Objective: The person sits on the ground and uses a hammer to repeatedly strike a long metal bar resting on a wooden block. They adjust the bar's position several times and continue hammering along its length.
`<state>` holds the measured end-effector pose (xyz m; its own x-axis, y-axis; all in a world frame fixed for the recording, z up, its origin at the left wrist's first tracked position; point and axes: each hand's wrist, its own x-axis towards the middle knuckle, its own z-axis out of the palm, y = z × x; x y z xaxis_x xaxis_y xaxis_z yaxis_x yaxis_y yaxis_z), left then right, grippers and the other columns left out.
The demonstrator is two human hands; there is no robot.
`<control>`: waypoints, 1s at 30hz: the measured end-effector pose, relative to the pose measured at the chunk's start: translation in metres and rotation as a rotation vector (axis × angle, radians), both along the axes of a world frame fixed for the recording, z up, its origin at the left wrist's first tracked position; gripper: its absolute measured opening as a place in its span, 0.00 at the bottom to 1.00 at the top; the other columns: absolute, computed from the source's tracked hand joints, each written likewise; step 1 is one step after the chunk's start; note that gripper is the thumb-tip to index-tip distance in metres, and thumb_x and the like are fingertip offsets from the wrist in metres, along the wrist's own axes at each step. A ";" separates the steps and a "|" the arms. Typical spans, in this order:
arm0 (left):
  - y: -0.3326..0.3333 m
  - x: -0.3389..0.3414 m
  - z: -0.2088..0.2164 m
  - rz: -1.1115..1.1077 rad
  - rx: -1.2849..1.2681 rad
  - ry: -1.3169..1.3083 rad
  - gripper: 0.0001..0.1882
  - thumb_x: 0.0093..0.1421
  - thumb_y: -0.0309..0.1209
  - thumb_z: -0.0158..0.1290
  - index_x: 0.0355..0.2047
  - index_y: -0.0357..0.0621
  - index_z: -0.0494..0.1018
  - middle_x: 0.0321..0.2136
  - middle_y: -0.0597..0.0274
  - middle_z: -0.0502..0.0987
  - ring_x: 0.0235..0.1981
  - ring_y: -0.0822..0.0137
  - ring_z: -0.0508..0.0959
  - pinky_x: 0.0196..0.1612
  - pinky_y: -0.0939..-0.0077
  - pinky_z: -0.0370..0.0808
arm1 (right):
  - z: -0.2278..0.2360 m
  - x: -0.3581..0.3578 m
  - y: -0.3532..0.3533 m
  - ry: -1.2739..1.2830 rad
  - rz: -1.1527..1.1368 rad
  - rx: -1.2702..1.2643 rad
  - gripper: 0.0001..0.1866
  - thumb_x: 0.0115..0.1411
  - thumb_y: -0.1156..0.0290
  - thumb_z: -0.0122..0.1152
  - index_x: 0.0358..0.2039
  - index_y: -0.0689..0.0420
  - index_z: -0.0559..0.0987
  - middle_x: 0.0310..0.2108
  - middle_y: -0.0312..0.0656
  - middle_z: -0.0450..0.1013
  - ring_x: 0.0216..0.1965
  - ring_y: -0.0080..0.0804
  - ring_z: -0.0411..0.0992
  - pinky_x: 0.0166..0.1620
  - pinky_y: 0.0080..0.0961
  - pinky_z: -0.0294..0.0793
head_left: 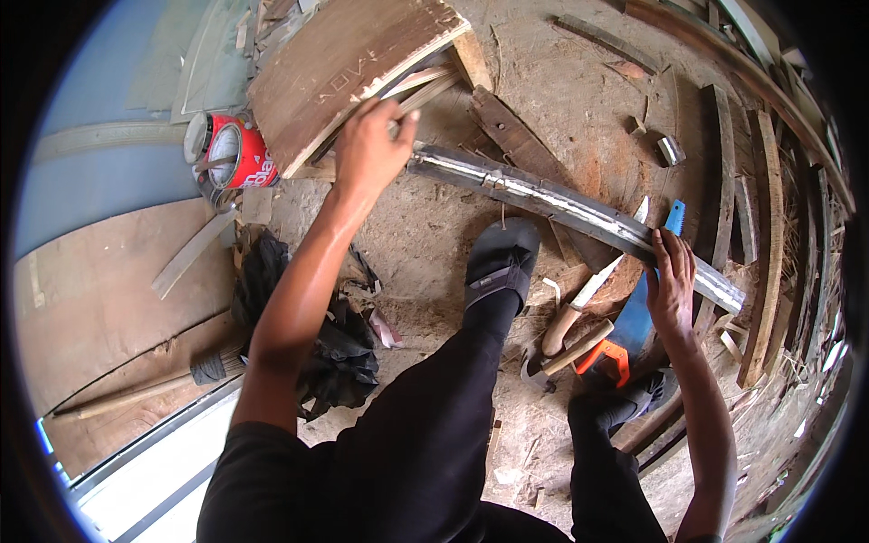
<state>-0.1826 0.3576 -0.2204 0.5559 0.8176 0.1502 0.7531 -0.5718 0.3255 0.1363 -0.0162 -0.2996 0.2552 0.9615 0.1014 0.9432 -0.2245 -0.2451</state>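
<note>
A long dark wooden strip (534, 193) with a white streak along its face slants across the middle, above the ground. My right hand (672, 281) grips it near its right end, fingers laid across its face. My left hand (371, 149) is at the strip's other end, beside the edge of a brown plywood board (348, 68). Its fingers are half curled and the thumb stands apart, with nothing visible in them. Below my right hand lie a handsaw (634, 312) with a blue blade and orange handle, and a long knife (597, 282) with a wooden handle.
Red cans (240, 156) stand left of the plywood. A crumpled black plastic sheet (335, 362) lies by my left forearm. Long timbers (769, 244) line the right side. A brown plank (520, 136) lies behind the strip. My sandalled foot (501, 262) is just below it.
</note>
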 end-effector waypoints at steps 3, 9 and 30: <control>0.008 0.035 -0.009 -0.065 -0.394 0.222 0.15 0.67 0.39 0.59 0.41 0.38 0.83 0.35 0.48 0.85 0.37 0.56 0.84 0.43 0.59 0.79 | -0.002 0.001 0.000 0.033 -0.006 0.006 0.37 0.58 0.77 0.65 0.69 0.52 0.68 0.68 0.46 0.63 0.68 0.53 0.61 0.72 0.50 0.57; 0.064 0.065 -0.065 -0.238 -0.488 0.490 0.17 0.59 0.36 0.64 0.42 0.35 0.81 0.39 0.41 0.84 0.45 0.46 0.84 0.49 0.55 0.78 | -0.003 0.002 0.000 0.042 -0.004 0.011 0.36 0.59 0.76 0.65 0.69 0.52 0.68 0.68 0.45 0.63 0.70 0.49 0.60 0.72 0.50 0.57; 0.100 0.066 -0.110 -0.559 -0.236 0.705 0.05 0.54 0.23 0.60 0.24 0.36 0.75 0.32 0.40 0.79 0.36 0.42 0.82 0.39 0.51 0.77 | -0.005 -0.003 0.002 0.002 0.006 0.011 0.43 0.56 0.71 0.68 0.72 0.53 0.63 0.68 0.45 0.62 0.71 0.45 0.58 0.73 0.50 0.53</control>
